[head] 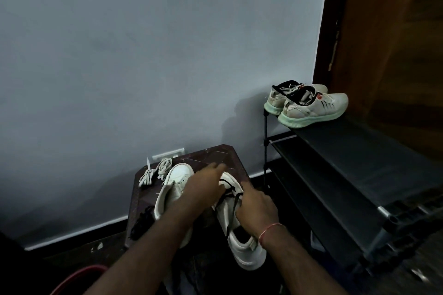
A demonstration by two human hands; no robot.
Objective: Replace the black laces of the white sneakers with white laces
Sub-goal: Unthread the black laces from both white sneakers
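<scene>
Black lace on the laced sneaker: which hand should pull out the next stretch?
Probably the right hand: its fingers sit at the black lace crossings on the sneaker, though a grip isn't clear. The left hand lies across the toe, better for steadying.

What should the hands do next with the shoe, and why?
Probably tug the black lace out of the right sneaker's next holes. It is still threaded there, and the white laces lie bundled, unused.

Dark brown table point(215, 154), white sneaker point(177, 175) at centre, coiled white laces point(155, 171) at ten o'clock, black lace heap point(142, 223) at eight o'clock.
</scene>
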